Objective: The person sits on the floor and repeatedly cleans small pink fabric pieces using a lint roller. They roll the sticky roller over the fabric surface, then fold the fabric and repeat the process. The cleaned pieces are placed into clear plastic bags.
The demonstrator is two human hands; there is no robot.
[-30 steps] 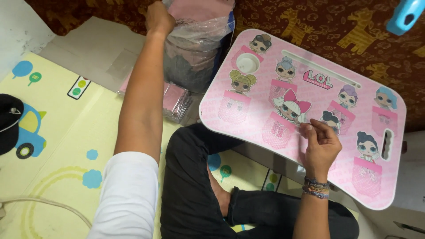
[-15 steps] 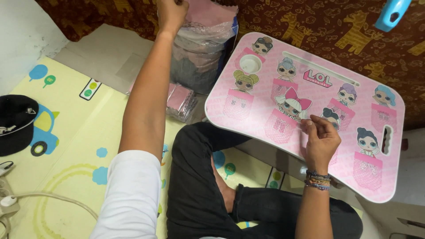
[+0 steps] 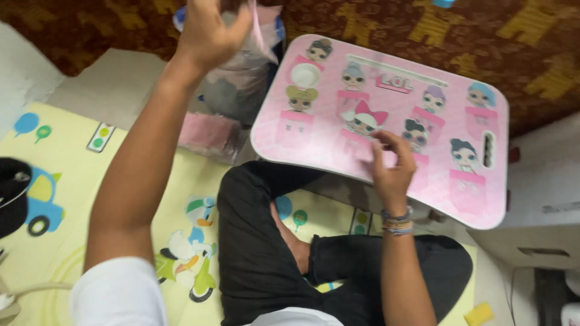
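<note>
A pink lap table (image 3: 483,199) printed with cartoon doll faces stands over my crossed legs in black trousers. My right hand (image 3: 389,166) rests on its near edge with fingers curled and pinched together on the surface; whether something small lies under them is hidden. My left hand (image 3: 208,30) is raised at the top of the view, fingers closed on the top of a clear plastic bag (image 3: 238,84) stuffed with pink and grey fabric.
A flat pink packet (image 3: 208,136) lies beside the bag. A yellow play mat (image 3: 72,181) with cartoon pictures covers the floor. A black cap (image 3: 12,193) sits at the left edge. White boxes (image 3: 538,205) stand on the right. A patterned brown rug (image 3: 544,48) lies behind.
My left hand has lifted the top of the plastic bag upward and toward me. The right hand stays on the lap table. The view has moved closer and shifted left.
</note>
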